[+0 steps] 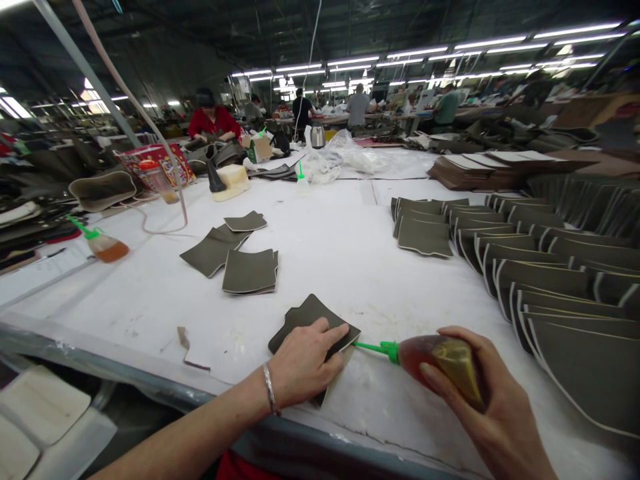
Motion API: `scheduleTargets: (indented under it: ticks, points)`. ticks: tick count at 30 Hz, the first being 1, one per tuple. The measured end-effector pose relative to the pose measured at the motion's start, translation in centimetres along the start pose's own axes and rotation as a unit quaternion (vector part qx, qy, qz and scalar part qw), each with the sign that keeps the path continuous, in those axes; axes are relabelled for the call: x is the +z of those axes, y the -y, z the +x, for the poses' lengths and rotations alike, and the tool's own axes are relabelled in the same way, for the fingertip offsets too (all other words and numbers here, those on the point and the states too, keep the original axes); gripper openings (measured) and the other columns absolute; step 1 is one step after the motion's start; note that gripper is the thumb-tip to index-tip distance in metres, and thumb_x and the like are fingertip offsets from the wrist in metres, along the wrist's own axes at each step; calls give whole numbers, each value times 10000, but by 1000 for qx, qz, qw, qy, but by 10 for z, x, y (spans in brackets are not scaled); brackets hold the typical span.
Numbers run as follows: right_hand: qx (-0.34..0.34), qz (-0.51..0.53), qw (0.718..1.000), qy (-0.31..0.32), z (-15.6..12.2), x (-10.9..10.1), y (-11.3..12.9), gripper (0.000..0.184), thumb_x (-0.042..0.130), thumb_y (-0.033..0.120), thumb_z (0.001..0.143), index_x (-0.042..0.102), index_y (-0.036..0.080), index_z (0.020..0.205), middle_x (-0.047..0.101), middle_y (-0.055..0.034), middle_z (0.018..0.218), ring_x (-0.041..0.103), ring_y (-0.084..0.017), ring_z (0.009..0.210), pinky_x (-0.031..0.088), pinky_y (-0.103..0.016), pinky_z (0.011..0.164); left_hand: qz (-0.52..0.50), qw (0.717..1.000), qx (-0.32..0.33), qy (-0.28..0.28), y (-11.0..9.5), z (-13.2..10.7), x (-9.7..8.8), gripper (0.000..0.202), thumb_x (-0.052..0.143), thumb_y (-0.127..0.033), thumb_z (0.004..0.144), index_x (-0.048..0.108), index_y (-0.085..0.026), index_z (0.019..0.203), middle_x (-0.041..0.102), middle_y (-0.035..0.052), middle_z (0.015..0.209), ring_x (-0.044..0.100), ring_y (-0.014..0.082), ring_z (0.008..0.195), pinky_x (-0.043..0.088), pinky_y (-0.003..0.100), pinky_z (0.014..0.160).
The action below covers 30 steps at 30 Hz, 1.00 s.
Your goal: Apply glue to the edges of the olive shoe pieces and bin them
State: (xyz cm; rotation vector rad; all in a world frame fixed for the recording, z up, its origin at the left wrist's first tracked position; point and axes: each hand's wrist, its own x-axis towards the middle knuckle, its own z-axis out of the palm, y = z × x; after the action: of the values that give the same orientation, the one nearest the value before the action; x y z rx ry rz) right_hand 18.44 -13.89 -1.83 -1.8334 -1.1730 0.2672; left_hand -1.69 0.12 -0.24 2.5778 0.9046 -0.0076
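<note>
My left hand (307,360) presses on a dark olive leather-like piece (305,313) near the table's front edge. Its index finger lies along the top, and the thumb is at the near edge. A paler layer (345,360) shows beneath that edge. My right hand (490,393) is wrapped around a squeeze bottle (440,363) of amber-brown liquid, tilted on its side. The bottle's thin green nozzle touches or nearly touches the piece's right corner. Further left lie several loose dark pieces (250,270), some overlapping.
Rows of overlapping dark panels (545,277) cover the table's right side. Another green-tipped bottle (107,247) stands at left, near a hanging hose (180,193). A thin scrap (187,350) lies by the front edge. Plastic sheeting (345,157) and co-workers (215,120) are further back.
</note>
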Motion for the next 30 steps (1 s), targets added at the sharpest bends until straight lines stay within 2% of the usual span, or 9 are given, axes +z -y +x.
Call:
scheduleTargets:
  ticks: [6, 10, 13, 15, 19, 21, 25, 28, 30]
  points:
    - [-32, 19, 997, 74, -3, 1, 1, 341, 593, 482, 870, 496, 297, 1139, 587, 24, 1006, 592, -172, 839, 452, -259, 715, 1, 1000, 0, 3, 0, 1, 1, 474, 416, -275, 878, 494, -285, 1345, 581, 26, 949, 613, 199, 813, 484, 320, 764]
    - [-9, -22, 1000, -9, 2, -1, -3, 383, 622, 504, 839, 509, 285, 1132, 596, 3, 1035, 584, -205, 890, 434, -291, 740, -3, 1000, 3, 2, 1, 1, 1, 475, 413, -274, 879, 493, -279, 1347, 587, 32, 982, 613, 198, 832, 485, 319, 775]
    - [-27, -27, 999, -6, -1, 0, -3, 408, 647, 507, 815, 520, 280, 1129, 606, 5, 1007, 596, -199, 844, 444, -282, 723, -2, 1000, 4, 3, 1, 2, 2, 475, 409, -283, 885, 489, -275, 1353, 590, 33, 991, 611, 198, 834, 483, 321, 778]
    - [-6, 13, 999, 29, -7, 2, 1, 393, 623, 520, 824, 524, 281, 1120, 608, 13, 972, 595, -192, 816, 443, -275, 708, -3, 1000, 1, 3, 2, 2, 2, 482, 409, -283, 884, 484, -276, 1361, 592, 34, 993, 611, 199, 835, 480, 324, 781]
    - [98, 134, 984, 68, -12, 5, 6, 435, 660, 548, 778, 547, 270, 1092, 626, 6, 911, 588, -216, 830, 444, -285, 695, -25, 1000, -5, 1, 2, 3, 0, 497, 421, -270, 873, 490, -268, 1366, 599, 36, 988, 604, 196, 835, 466, 317, 783]
    - [183, 246, 950, 66, -8, 3, 3, 477, 710, 544, 734, 576, 256, 1091, 642, -15, 918, 581, -224, 813, 458, -283, 624, -56, 998, -6, -1, 3, 3, -1, 495, 449, -266, 861, 512, -250, 1351, 605, 32, 957, 597, 187, 827, 457, 302, 777]
    - [386, 456, 802, -11, 1, -6, -4, 531, 832, 450, 585, 655, 240, 1039, 661, -46, 1010, 576, -241, 786, 487, -293, 503, -150, 988, -27, -30, 10, 1, -5, 388, 474, -304, 877, 615, -217, 1228, 611, 10, 845, 576, 153, 746, 446, 263, 729]
    - [449, 528, 718, -61, 5, -13, -11, 567, 875, 383, 458, 689, 219, 968, 670, -73, 1010, 564, -241, 663, 448, -312, 397, -118, 977, -108, -141, 23, 0, -8, 358, 486, -324, 883, 614, -199, 1194, 622, 55, 1013, 581, 180, 891, 431, 289, 826]
    - [456, 569, 681, -74, 4, -16, -18, 543, 865, 347, 453, 700, 218, 954, 673, -91, 1035, 560, -242, 628, 415, -309, 370, -69, 968, -172, -166, 35, 0, -11, 366, 539, -322, 846, 601, -176, 1176, 610, 92, 1089, 565, 222, 999, 408, 326, 882]
